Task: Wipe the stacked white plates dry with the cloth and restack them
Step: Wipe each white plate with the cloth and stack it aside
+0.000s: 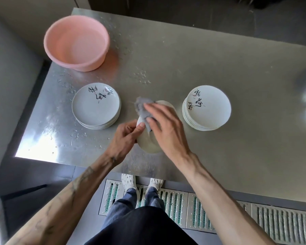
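Between two stacks I hold one white plate (147, 142) tilted above the steel table. My left hand (125, 137) grips its left rim, thumb on the face. My right hand (163, 128) presses a grey cloth (142, 107) onto the plate with fingers spread; the hand hides most of the plate. A stack of white plates (96, 106) with black brush lettering stands to the left. A taller stack of the same plates (208, 107) stands to the right.
A pink plastic basin (77, 42) sits at the table's far left. Water drops speckle the steel table (166, 64), whose near edge runs just below my hands. Floor drain grates (219, 214) and my feet show beneath.
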